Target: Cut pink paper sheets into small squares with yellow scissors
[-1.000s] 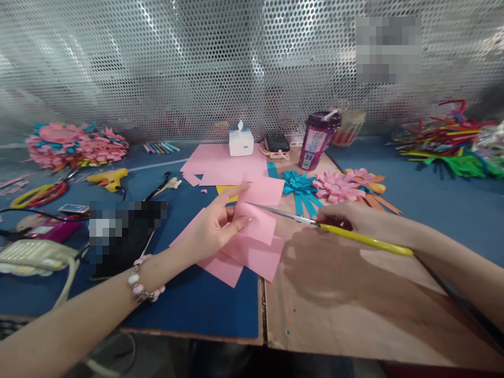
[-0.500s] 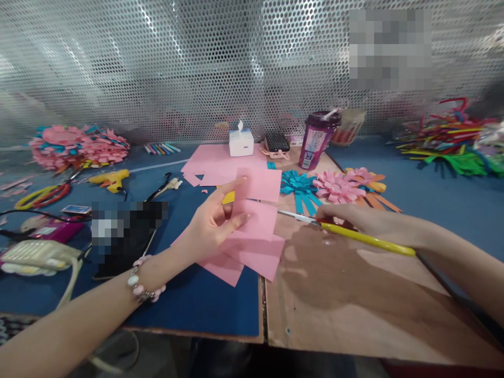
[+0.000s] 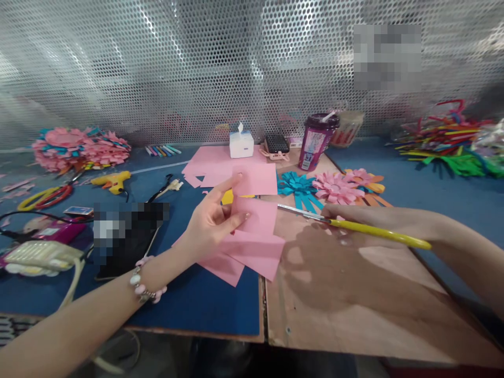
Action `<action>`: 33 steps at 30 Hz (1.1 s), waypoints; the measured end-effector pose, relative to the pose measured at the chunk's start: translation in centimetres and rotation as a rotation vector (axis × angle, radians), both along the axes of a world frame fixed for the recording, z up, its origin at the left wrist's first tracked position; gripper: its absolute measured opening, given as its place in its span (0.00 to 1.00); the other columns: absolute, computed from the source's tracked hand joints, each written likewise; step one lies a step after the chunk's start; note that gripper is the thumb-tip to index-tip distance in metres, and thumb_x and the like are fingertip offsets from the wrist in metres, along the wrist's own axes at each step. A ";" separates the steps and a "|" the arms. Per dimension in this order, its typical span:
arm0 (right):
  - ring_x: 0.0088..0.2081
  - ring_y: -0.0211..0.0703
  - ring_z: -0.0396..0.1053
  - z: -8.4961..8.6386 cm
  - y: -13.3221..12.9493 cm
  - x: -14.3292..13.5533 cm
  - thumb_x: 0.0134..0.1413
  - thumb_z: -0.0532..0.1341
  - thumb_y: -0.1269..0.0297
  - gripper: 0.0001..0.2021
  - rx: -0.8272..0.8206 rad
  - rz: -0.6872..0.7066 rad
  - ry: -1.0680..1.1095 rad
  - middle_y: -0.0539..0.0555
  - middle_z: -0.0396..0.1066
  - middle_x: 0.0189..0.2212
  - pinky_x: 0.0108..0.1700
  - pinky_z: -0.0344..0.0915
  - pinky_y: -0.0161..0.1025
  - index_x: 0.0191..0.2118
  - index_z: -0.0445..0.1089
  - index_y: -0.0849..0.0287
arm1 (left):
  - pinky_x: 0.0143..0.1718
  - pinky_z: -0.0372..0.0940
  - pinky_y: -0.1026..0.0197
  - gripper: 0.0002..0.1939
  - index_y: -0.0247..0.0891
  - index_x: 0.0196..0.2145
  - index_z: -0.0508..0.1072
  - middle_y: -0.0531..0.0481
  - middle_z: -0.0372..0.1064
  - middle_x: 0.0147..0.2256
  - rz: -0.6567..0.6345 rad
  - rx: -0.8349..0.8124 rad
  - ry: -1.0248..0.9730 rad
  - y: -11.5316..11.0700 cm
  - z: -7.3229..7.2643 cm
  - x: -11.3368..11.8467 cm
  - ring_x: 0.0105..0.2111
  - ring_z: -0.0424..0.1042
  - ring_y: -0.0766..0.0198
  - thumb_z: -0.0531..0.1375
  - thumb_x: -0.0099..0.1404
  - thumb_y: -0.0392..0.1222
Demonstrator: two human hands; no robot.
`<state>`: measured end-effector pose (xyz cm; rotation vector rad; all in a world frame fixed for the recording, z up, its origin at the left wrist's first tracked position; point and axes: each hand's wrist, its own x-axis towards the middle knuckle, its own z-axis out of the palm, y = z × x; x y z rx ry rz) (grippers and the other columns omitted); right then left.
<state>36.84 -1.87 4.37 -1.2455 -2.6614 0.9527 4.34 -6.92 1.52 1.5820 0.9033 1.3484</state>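
My left hand is closed on pink paper, which parts into an upper and a lower piece to the right of my fingers. In my right hand is a pair of scissors with yellow handles. Their blades point left, and the tips are at the right edge of the lower piece. Below the held paper, more pink paper pieces overlap on the table. Teal and pink paper flowers lie behind my right hand.
A tissue box stands on pink sheets at the back, near a purple drink cup. On the left lie a yellow glue gun, other scissors and a dark phone-like device. Colourful strips are piled at far right.
The scissors and my right hand have shifted slightly right. The upper pink piece has moved a little left and up, and the gap between the pieces is wider at the right.
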 end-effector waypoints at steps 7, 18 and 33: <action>0.36 0.47 0.63 1.5 -0.4 -1.6 0.55 0.52 0.44 0.20 -0.031 0.025 -0.057 0.56 0.65 0.34 0.37 0.59 0.42 0.36 0.64 0.59 | 0.23 0.65 0.70 0.35 0.48 0.62 0.59 0.46 0.69 0.47 -0.048 -0.058 0.043 -0.1 -0.4 0.1 0.25 0.66 0.74 0.64 0.60 0.34; 0.34 0.46 0.64 1.1 -0.5 -2.0 0.54 0.53 0.46 0.20 0.014 0.005 -0.059 0.56 0.68 0.32 0.35 0.59 0.41 0.36 0.67 0.60 | 0.24 0.67 0.68 0.38 0.49 0.64 0.55 0.49 0.70 0.40 -0.067 -0.081 0.084 -0.3 -0.7 0.3 0.29 0.67 0.69 0.64 0.60 0.35; 0.33 0.45 0.65 0.8 -0.3 -1.4 0.54 0.55 0.47 0.17 -0.010 0.009 -0.008 0.53 0.69 0.33 0.34 0.59 0.40 0.35 0.68 0.57 | 0.23 0.67 0.71 0.39 0.48 0.64 0.53 0.53 0.71 0.32 -0.086 -0.132 0.072 -0.9 -0.8 0.5 0.27 0.68 0.70 0.64 0.60 0.37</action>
